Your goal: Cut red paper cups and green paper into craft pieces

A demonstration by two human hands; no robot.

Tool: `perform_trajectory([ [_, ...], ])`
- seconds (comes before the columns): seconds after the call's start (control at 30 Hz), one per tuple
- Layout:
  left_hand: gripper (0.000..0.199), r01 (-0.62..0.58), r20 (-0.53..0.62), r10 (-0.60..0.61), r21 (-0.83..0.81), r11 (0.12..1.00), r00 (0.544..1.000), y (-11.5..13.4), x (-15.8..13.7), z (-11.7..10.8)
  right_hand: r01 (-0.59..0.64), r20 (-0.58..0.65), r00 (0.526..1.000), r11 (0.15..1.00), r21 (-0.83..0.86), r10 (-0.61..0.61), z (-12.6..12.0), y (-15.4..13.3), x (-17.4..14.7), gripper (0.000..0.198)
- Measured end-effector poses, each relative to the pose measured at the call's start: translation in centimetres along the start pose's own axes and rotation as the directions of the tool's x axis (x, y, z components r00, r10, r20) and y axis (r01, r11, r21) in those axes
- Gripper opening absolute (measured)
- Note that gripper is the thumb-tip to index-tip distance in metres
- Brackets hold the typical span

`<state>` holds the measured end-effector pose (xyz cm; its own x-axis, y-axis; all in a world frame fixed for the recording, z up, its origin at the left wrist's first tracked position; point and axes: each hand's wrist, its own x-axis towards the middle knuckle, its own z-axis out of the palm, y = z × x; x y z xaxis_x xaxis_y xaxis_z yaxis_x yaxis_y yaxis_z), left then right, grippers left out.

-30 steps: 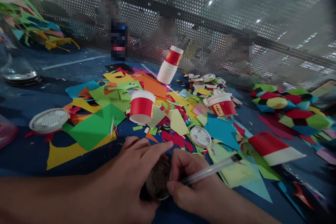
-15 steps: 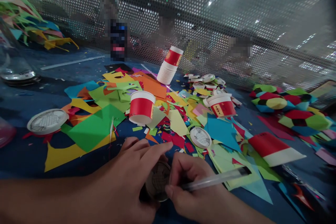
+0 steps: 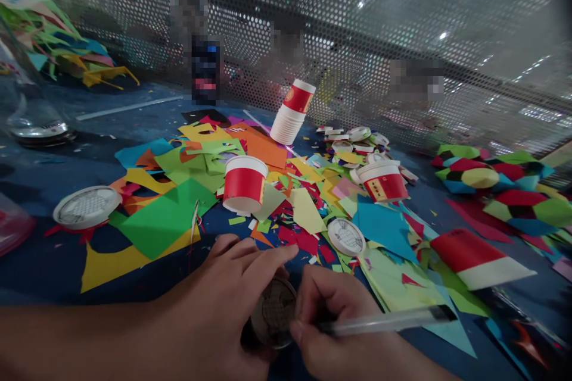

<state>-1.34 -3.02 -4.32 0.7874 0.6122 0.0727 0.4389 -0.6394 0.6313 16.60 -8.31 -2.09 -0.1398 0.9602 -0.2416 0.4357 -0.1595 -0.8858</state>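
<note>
My left hand (image 3: 227,297) is curled around the left side of a small round lid (image 3: 274,312), which lies in shadow and carries a drawn grid pattern. Some of the lid is hidden behind my fingers. In a pinch, my right hand (image 3: 335,315) holds a pen (image 3: 393,319) with a clear barrel and a dark end pointing right. The pen's tip meets the lid's right side behind my fingers. Beyond my hands lie a white lid with a drawn pattern (image 3: 346,236) and a red and white paper cup (image 3: 245,183).
Coloured paper scraps (image 3: 165,217) cover the middle of the blue table. Stacked paper cups (image 3: 292,112) stand behind, with a pile of lids (image 3: 355,138) to their right. Another cup (image 3: 383,180), a flattened red cup piece (image 3: 478,256), another drawn lid (image 3: 87,207) and paper shapes (image 3: 473,172) lie around.
The view has shifted slightly, so most things sit a little further right. The pen's rear end has swung lower and to the right. Both hands keep their hold.
</note>
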Motion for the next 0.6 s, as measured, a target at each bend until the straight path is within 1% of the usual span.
perform_trajectory([
  [0.07,0.085,0.002,-0.008,-0.002,0.004,1.000,1.000,0.0,0.0,-0.1,0.023,-0.022,1.000,1.000,0.018,-0.023,0.1,0.3,0.1,0.023],
  [0.2,0.083,0.008,0.015,-0.008,0.004,1.000,1.000,0.2,0.2,-0.3,0.077,-0.049,0.996,0.996,0.050,-0.075,0.4,1.1,0.4,0.021],
  [0.27,0.082,0.002,0.004,-0.002,-0.003,1.000,1.000,0.2,0.1,-0.3,0.094,-0.060,0.994,0.994,0.058,-0.090,0.5,1.4,0.4,0.021],
  [0.3,0.082,-0.007,-0.005,0.007,-0.006,1.000,1.000,0.1,0.0,-0.3,0.103,-0.054,0.994,0.991,0.081,-0.099,0.3,1.5,0.4,0.021],
  [0.37,0.080,-0.034,-0.028,0.034,-0.009,0.999,0.999,0.0,-0.3,-0.2,0.111,-0.050,0.993,0.977,0.182,-0.103,-0.2,1.6,0.3,0.021],
  [0.43,0.080,-0.063,-0.063,0.063,-0.005,0.998,0.996,-0.3,-0.6,-0.2,0.127,-0.121,0.988,0.946,0.299,-0.095,-1.3,1.3,0.1,0.021],
  [0.47,0.079,-0.080,-0.088,0.080,0.001,0.997,0.993,-0.4,-0.8,-0.2,0.142,-0.191,0.978,0.935,0.324,-0.083,-1.9,1.0,0.0,0.021],
  [0.5,0.076,-0.097,-0.120,0.098,0.010,0.995,0.988,-0.5,-0.9,-0.3,0.171,-0.275,0.958,0.933,0.317,-0.082,-2.7,0.7,-0.1,0.022],
  [0.57,0.070,-0.119,-0.184,0.124,0.039,0.992,0.975,-0.7,-0.8,-0.6,0.233,-0.404,0.905,0.949,0.211,-0.133,-4.4,0.2,-0.2,0.021],
  [0.6,0.068,-0.122,-0.215,0.132,0.060,0.991,0.968,-0.8,-0.7,-0.8,0.254,-0.448,0.876,0.961,0.110,-0.180,-5.2,0.1,-0.2,0.018],
])
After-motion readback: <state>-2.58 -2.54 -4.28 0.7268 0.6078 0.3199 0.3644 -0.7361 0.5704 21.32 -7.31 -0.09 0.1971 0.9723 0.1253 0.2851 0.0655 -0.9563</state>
